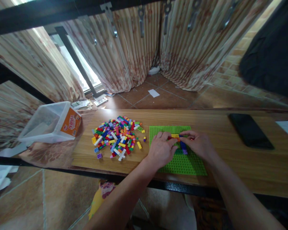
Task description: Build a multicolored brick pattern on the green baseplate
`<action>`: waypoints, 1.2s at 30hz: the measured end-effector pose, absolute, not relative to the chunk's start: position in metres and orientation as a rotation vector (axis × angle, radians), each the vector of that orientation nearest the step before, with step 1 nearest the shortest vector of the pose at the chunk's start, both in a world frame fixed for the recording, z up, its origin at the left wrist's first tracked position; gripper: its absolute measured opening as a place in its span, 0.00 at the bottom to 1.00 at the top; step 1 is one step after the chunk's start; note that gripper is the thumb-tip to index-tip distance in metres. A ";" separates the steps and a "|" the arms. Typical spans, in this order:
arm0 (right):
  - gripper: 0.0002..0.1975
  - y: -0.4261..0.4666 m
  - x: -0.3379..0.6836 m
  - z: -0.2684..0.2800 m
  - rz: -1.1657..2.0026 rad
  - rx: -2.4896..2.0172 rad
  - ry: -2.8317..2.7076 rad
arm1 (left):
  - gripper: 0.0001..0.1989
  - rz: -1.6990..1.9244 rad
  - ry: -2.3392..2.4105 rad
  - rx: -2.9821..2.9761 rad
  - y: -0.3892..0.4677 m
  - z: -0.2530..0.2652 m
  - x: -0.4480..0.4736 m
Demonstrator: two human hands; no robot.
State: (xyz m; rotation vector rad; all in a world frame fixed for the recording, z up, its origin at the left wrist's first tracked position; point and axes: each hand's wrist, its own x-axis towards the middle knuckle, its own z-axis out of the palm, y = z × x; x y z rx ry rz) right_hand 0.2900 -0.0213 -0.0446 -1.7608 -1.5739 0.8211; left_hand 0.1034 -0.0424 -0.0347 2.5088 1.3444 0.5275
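while l hand [162,147] & r hand [197,143] are at the bricks [183,146] on the green baseplate [182,166], can't tell if either grip's clamped, & uneven pressing could prob pop some loose.

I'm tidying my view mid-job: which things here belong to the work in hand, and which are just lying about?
In use:
- green baseplate, under both hands
- assembled bricks, at the fingertips of the left hand and right hand
- loose brick pile, likely the supply

Lying about:
- black phone-like device
- floor paper
- orange-labelled bin, perhaps the bricks' container
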 end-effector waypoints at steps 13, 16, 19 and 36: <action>0.15 -0.017 0.290 -0.046 0.896 -1.813 -1.530 | 0.14 0.372 1.465 2.614 -0.047 -0.032 0.112; 0.15 -0.017 0.290 -0.045 0.903 -1.805 -1.544 | 0.14 0.352 1.489 2.635 -0.049 -0.031 0.116; 0.15 -0.017 0.290 -0.045 0.870 -1.804 -1.568 | 0.13 0.357 1.507 2.645 -0.051 -0.032 0.118; 0.16 -0.025 0.290 -0.042 0.958 -1.630 -1.318 | 0.11 0.701 1.458 2.316 -0.024 -0.032 0.079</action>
